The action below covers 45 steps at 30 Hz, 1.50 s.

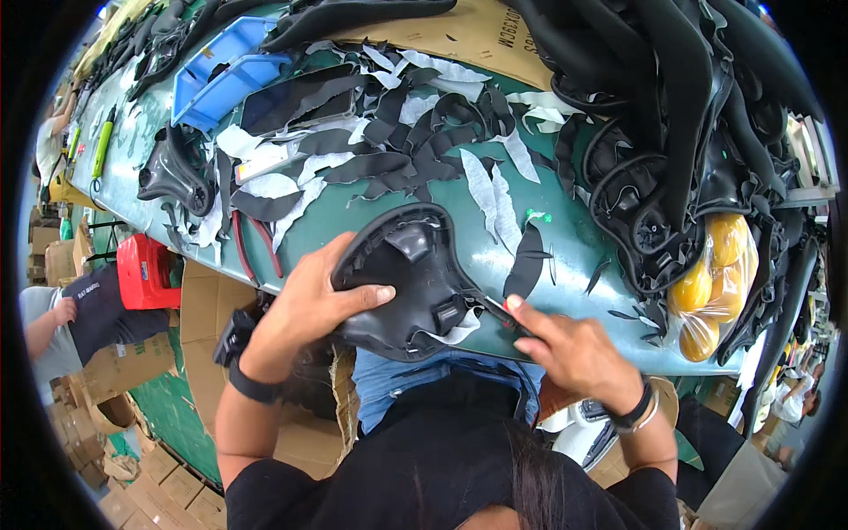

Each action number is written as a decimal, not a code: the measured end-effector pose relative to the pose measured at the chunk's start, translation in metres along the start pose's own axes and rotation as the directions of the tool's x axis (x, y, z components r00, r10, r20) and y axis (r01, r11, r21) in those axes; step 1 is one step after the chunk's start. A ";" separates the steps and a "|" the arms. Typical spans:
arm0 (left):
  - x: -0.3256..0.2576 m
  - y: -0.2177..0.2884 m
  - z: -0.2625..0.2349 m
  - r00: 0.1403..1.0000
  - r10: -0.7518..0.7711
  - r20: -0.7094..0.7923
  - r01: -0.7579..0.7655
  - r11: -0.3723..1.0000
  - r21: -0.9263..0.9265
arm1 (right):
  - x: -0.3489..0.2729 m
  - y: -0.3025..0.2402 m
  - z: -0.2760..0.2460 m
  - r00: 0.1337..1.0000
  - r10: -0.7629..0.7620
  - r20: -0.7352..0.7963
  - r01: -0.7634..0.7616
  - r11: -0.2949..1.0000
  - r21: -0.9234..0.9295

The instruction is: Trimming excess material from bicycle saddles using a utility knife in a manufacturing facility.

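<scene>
My left hand (305, 300) grips the left side of a black moulded plastic shell (402, 287), thumb on the hollow inner face and fingers behind the rim. Dark covering material wraps round the shell's edge. At its lower right a pale-backed strip of material (461, 329) hangs along the rim. My right hand (570, 349) is closed on a slim knife (496, 309), its metal tip against the shell's right edge. Part of the handle is hidden in my fingers.
Black and white fabric offcuts (380, 159) cover the green table (574, 291). Red-handled pliers (256, 247), a blue bin (216, 84) and another black shell (177, 172) lie left. Black padded parts (654, 203) and a bag of yellow objects (715, 291) are right. A person's hand (64, 309) shows far left.
</scene>
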State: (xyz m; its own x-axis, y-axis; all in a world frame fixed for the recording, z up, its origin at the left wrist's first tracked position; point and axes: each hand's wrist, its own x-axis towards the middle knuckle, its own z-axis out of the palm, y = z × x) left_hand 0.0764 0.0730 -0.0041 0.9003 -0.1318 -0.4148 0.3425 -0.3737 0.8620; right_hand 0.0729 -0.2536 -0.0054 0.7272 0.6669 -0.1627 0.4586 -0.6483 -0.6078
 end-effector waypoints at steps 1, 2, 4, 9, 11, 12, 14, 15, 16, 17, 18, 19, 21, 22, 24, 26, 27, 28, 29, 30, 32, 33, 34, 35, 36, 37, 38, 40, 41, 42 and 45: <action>-0.006 -0.002 0.007 0.995 -0.023 -0.099 0.017 0.998 -0.065 | -0.007 -0.008 0.007 0.999 0.041 -0.009 -0.042 0.999 -0.011; -0.012 -0.002 0.011 0.990 -0.043 -0.134 0.034 0.997 -0.067 | -0.011 -0.016 0.011 0.996 0.094 -0.006 -0.094 0.995 0.043; -0.026 -0.001 0.024 0.973 -0.061 -0.222 0.031 0.990 -0.138 | -0.016 -0.031 0.019 0.989 0.148 0.000 -0.147 0.985 0.091; -0.048 0.009 0.064 0.896 -0.146 -0.419 0.053 0.973 -0.224 | -0.029 -0.064 0.029 0.903 0.429 0.031 -0.407 0.829 0.383; -0.066 0.007 0.084 0.829 -0.171 -0.533 0.028 0.964 -0.264 | -0.021 -0.083 0.020 0.815 0.536 0.221 -0.570 0.671 0.475; -0.075 0.006 0.091 0.796 -0.173 -0.580 0.031 0.969 -0.247 | -0.017 -0.088 0.018 0.696 0.589 0.410 -0.710 0.483 0.512; -0.083 0.011 0.105 0.772 -0.162 -0.615 0.021 0.973 -0.229 | -0.041 -0.085 0.033 0.793 0.545 0.272 -0.595 0.599 0.535; -0.086 0.010 0.107 0.771 -0.152 -0.618 0.008 0.973 -0.229 | -0.054 -0.081 0.042 0.876 0.459 0.146 -0.459 0.705 0.541; -0.087 0.005 0.110 0.770 -0.122 -0.626 -0.001 0.981 -0.192 | -0.062 -0.080 0.046 0.900 0.419 0.119 -0.416 0.744 0.523; -0.088 0.003 0.110 0.767 -0.091 -0.635 -0.011 0.988 -0.154 | -0.063 -0.079 0.042 0.902 0.417 0.111 -0.410 0.749 0.520; -0.089 0.003 0.108 0.788 -0.067 -0.612 -0.011 0.992 -0.123 | -0.061 -0.078 0.033 0.848 0.511 0.139 -0.485 0.643 0.593; -0.086 0.000 0.108 0.795 -0.057 -0.604 -0.025 0.992 -0.126 | -0.058 -0.075 0.025 0.775 0.608 0.172 -0.550 0.515 0.657; -0.090 -0.009 0.108 0.818 -0.036 -0.575 -0.060 0.987 -0.147 | -0.036 -0.063 0.028 0.752 0.619 -0.229 -0.224 0.565 0.794; -0.090 -0.011 0.108 0.816 -0.034 -0.577 -0.065 0.986 -0.150 | -0.014 -0.055 0.031 0.797 0.472 -0.378 -0.116 0.732 0.671; -0.089 -0.009 0.108 0.816 0.063 -0.574 -0.139 0.986 -0.089 | 0.017 -0.046 0.036 0.853 0.293 -0.432 -0.040 0.862 0.506; -0.089 -0.016 0.107 0.816 0.080 -0.572 -0.145 0.987 -0.069 | 0.031 -0.045 0.034 0.897 0.343 -0.279 -0.155 0.835 0.529; -0.088 -0.017 0.106 0.823 0.091 -0.560 -0.146 0.988 -0.053 | 0.032 -0.046 0.030 0.898 0.337 -0.284 -0.149 0.838 0.525; -0.088 -0.016 0.104 0.821 0.059 -0.568 -0.133 0.987 -0.091 | 0.030 -0.051 0.027 0.916 0.336 -0.217 -0.165 0.812 0.560; -0.086 -0.013 0.102 0.817 0.055 -0.574 -0.129 0.988 -0.089 | 0.029 -0.055 0.025 0.930 0.336 -0.150 -0.187 0.783 0.593; -0.083 -0.009 0.099 0.822 -0.019 -0.569 -0.093 0.982 -0.166 | 0.024 -0.063 0.025 0.945 0.293 -0.147 -0.142 0.771 0.621; -0.081 -0.007 0.096 0.815 -0.102 -0.570 -0.081 0.955 -0.286 | 0.016 -0.080 0.024 0.944 0.301 -0.135 -0.138 0.733 0.666; -0.076 -0.006 0.096 0.821 -0.099 -0.563 -0.082 0.954 -0.288 | 0.011 -0.086 0.020 0.936 0.341 -0.086 -0.174 0.662 0.729; -0.069 -0.005 0.095 0.816 -0.145 -0.559 -0.084 0.928 -0.363 | 0.006 -0.081 0.025 0.970 0.239 -0.037 -0.137 0.668 0.731; -0.064 -0.003 0.095 0.808 -0.190 -0.557 -0.086 0.899 -0.431 | 0.004 -0.083 0.039 0.995 0.041 -0.095 0.046 0.650 0.759; -0.060 -0.006 0.091 0.851 -0.202 -0.484 -0.099 0.845 -0.526 | 0.005 -0.085 0.035 0.989 0.139 -0.046 -0.027 0.484 0.875; -0.055 -0.009 0.095 0.843 -0.203 -0.499 -0.107 0.845 -0.524 | 0.013 -0.085 0.031 0.978 0.205 0.029 -0.090 0.296 0.951; -0.049 -0.009 0.106 0.823 -0.200 -0.531 -0.199 0.775 -0.600 | 0.019 -0.079 0.028 0.971 0.240 0.020 -0.091 0.291 0.952; -0.046 -0.002 0.119 0.847 -0.220 -0.483 -0.296 0.559 -0.774 | 0.035 -0.067 0.018 0.960 0.269 -0.071 -0.007 0.278 0.960; -0.047 0.015 0.128 0.853 -0.239 -0.463 -0.306 0.490 -0.816 | 0.042 -0.057 0.008 0.956 0.272 -0.109 0.030 0.279 0.960; -0.050 0.008 0.122 0.955 -0.289 -0.070 0.095 0.519 -0.849 | 0.050 -0.051 -0.005 0.952 0.273 -0.138 0.033 0.357 0.933; -0.048 0.002 0.114 0.744 -0.138 0.654 0.542 0.697 -0.469 | 0.068 -0.036 -0.032 0.920 0.337 -0.199 -0.048 0.602 0.797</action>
State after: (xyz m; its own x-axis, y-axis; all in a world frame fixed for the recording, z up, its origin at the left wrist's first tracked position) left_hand 0.0032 -0.0258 -0.0156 0.4463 -0.6470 -0.6182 0.8530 0.0988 0.5124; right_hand 0.1220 -0.1970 0.0300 0.9252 0.3225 -0.2001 -0.1662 -0.1296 -0.9775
